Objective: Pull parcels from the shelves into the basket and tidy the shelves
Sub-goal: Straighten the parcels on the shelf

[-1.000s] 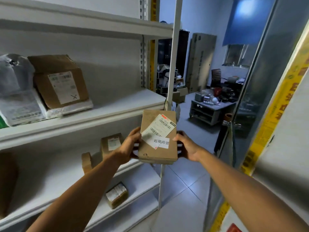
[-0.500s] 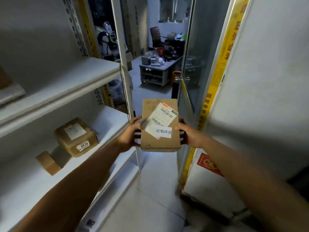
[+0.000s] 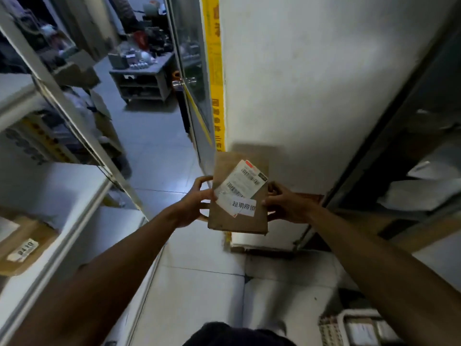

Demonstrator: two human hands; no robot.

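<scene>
Hands: both are out in front at arm's length, gripping one flat brown parcel (image 3: 238,196) between them, up in the air over the floor (image 3: 174,283).
Left hand (image 3: 193,204): it's curling round the parcel's left edge, thumb up near the top corner, fingers wrapping underneath where I can't really see them.
Right hand (image 3: 287,204): it's clamping the right edge, knuckles bent, thumb lying on the top face just beside the labels.
Parcel: it's sitting pretty flat, face up, with a white shipping label (image 3: 243,182) stuck on at an angle and a second white sticker (image 3: 243,207) with dark characters overlapping its lower end. Not touching any shelf.
Left shelves (image 3: 74,213): white metal racking is running down the left side. Another brown box (image 3: 22,243) with a small numbered tag is lying on the lower shelf, well apart from the held parcel.
Basket (image 3: 349,325): a white one is peeking in at the bottom right on the floor, with what looks like a labelled package inside. Too cut off to say more.
Right side: a dark shelf unit (image 3: 399,171) is holding some pale bags, all blurry.
Middle: a white wall (image 3: 299,71) with a yellow strip (image 3: 215,71) down its edge is standing right behind the parcel, and a cluttered low table (image 3: 142,78) is showing farther back.
</scene>
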